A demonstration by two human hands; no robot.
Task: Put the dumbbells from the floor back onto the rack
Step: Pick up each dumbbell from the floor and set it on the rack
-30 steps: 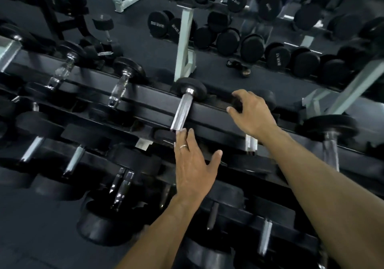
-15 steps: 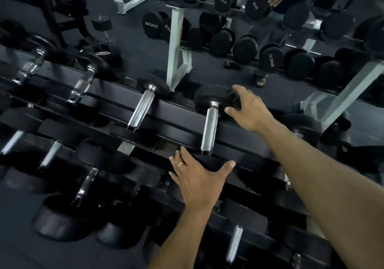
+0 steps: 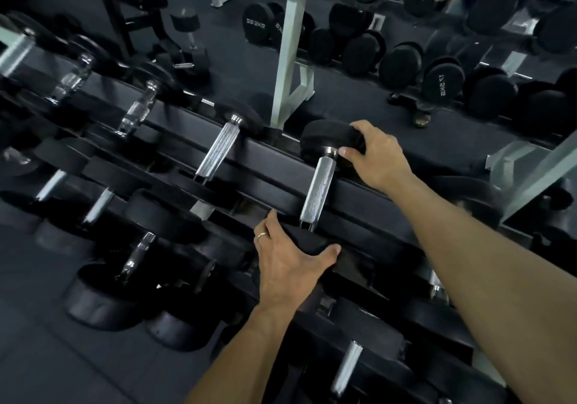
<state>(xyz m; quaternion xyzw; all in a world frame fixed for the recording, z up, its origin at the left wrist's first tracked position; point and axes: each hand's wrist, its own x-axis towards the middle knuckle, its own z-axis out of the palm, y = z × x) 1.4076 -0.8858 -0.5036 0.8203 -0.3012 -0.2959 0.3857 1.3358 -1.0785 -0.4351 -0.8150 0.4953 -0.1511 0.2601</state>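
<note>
Both hands now sit on one dumbbell [image 3: 318, 182] that lies across the top rail of the rack [image 3: 359, 197]. A second ago the right hand [image 3: 379, 160] was only touching the far head with its fingers, and the left hand [image 3: 287, 260] was flat and open over the lower rail. Now the grip of the right hand is closed around the far black head, thumb beside the chrome collar. The grip of the left hand holds the near head from below the handle, thumb spread on one side and fingers on the other. The near head is very dark, so exactly how far the fingers curl around it is hard to see.

I judge that the person is seating this dumbbell, pushing or squaring it into its place on the rail. Neighbouring dumbbells [image 3: 220, 150] rest on the same rail to the left.
</note>
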